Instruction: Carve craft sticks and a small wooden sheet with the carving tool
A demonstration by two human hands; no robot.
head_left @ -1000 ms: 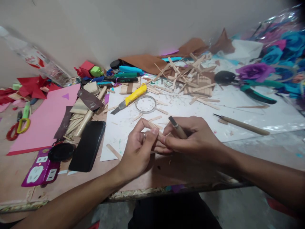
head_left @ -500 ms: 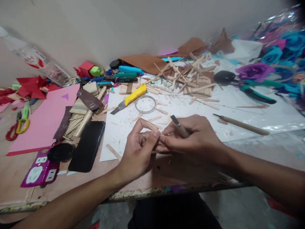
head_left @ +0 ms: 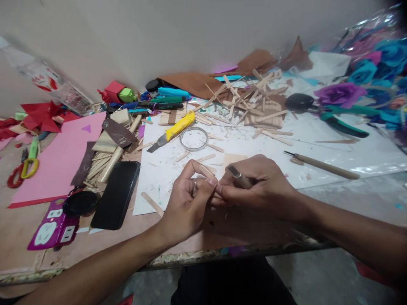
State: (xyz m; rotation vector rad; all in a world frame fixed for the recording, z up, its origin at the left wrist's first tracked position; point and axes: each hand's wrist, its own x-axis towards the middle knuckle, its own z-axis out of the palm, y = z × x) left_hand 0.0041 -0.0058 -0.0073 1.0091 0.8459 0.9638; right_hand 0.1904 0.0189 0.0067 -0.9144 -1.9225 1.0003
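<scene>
Between the thumb and fingers of my left hand [head_left: 190, 203] is pinched a small wooden stick [head_left: 207, 170], its rounded end showing above the thumb. My right hand [head_left: 263, 182] is closed around a carving chisel [head_left: 241, 177] with a flat metal blade that points up and to the left. The fingertips of both hands meet near the stick, and the fingers hide its lower part. Beyond the hands, a clear tape roll [head_left: 193, 128] and a yellow box cutter [head_left: 180, 127] lie on the white sheet [head_left: 171, 167].
A heap of wooden sticks [head_left: 251, 97] lies behind. To the right are a thin carving tool [head_left: 327, 166] and green-handled pliers [head_left: 345, 125]. On the left lie a black phone [head_left: 116, 195], a purple power strip [head_left: 52, 231], scissors [head_left: 30, 167] and pink paper [head_left: 60, 156].
My left hand has shifted slightly to the right with the stick. The chisel in my right hand has tipped lower, and a pale wooden square shows more behind it.
</scene>
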